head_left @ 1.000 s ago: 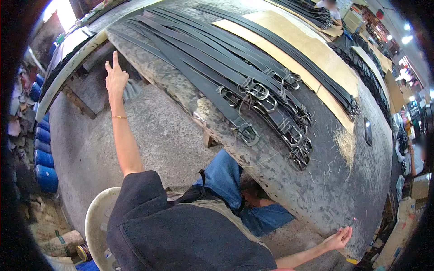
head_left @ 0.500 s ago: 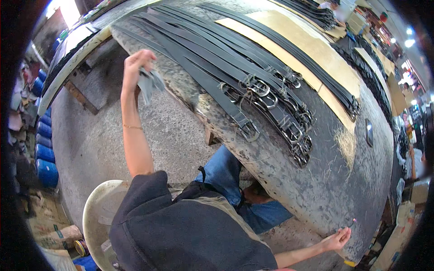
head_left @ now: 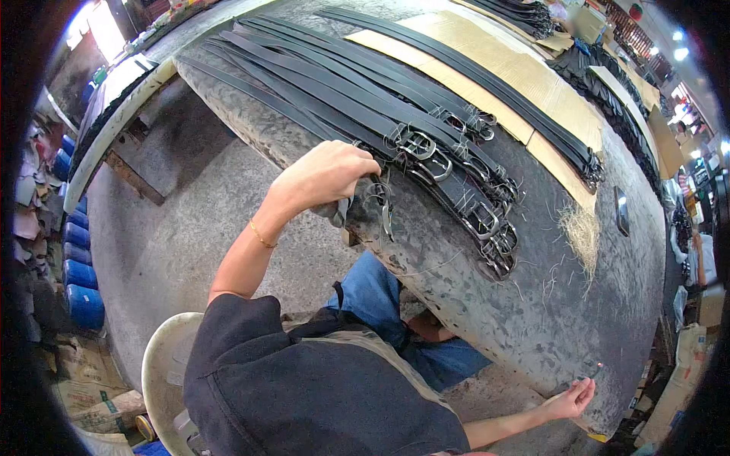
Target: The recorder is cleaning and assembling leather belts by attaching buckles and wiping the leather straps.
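My left hand [head_left: 323, 176] is closed over the buckle end of the nearest black belt [head_left: 251, 93] at the table's near edge. A crumpled grey cloth [head_left: 331, 215] shows below its palm, and the belt's metal buckle [head_left: 387, 216] stands tipped up beside the fingers. To the right lie several more black belts [head_left: 334, 82] side by side, their silver buckles [head_left: 435, 166] bunched together with bits of pale string. My right hand [head_left: 570, 398], low at the right, is closed in a pinch on a thin little stick with a bright tip [head_left: 599, 365]; its kind is unclear.
More black belts [head_left: 471, 80] rest on cardboard [head_left: 544, 91] farther across the dark table [head_left: 494, 327]. A tuft of straw-coloured strands [head_left: 580, 239] and a phone [head_left: 622, 210] lie on the right. A pale chair [head_left: 161, 346] and blue drums [head_left: 84, 305] stand at the left.
My left hand has come right and down with the grey cloth, from above the floor to the nearest belt's buckle end. That buckle is now tipped up. My right hand has hardly moved.
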The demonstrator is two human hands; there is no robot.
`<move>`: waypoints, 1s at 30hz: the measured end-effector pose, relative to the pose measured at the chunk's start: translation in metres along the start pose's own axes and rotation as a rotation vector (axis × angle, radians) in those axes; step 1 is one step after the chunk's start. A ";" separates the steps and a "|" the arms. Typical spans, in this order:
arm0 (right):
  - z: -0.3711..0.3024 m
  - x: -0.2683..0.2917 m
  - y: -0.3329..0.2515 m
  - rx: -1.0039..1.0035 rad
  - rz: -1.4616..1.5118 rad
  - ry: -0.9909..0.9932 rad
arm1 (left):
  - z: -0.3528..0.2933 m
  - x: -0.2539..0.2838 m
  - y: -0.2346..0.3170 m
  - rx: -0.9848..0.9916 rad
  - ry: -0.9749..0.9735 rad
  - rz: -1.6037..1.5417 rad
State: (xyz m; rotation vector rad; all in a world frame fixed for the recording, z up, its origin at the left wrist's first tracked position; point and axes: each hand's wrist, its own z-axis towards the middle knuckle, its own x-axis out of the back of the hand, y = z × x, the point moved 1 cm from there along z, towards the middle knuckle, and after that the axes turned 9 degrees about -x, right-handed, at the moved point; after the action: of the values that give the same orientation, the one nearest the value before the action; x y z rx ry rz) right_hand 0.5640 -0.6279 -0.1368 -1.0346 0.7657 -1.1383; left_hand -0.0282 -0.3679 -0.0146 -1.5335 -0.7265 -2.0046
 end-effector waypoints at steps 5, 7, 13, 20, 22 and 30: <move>0.000 -0.003 0.001 -0.006 0.035 0.055 | 0.014 0.036 0.031 -0.168 0.137 -0.123; 0.004 0.003 0.011 -0.012 0.056 0.064 | 0.037 0.030 0.055 -0.320 0.104 -0.161; -0.011 -0.016 -0.017 -0.049 -0.192 0.132 | 0.123 -0.040 0.152 -0.668 0.073 -0.190; -0.007 -0.020 -0.014 -0.067 -0.010 0.120 | 0.144 -0.115 0.209 -0.962 0.011 -0.226; -0.008 -0.023 -0.012 -0.051 0.026 0.080 | 0.153 -0.120 0.208 -0.851 0.046 -0.288; -0.012 -0.017 -0.017 -0.083 0.145 0.057 | 0.168 -0.110 0.228 -0.707 -0.119 -0.509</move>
State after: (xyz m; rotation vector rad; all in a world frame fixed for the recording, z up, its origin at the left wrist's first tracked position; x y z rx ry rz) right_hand 0.5425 -0.6164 -0.1255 -1.0023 0.9249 -1.0225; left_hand 0.2690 -0.4111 -0.0599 -2.0162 -0.5022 -2.7699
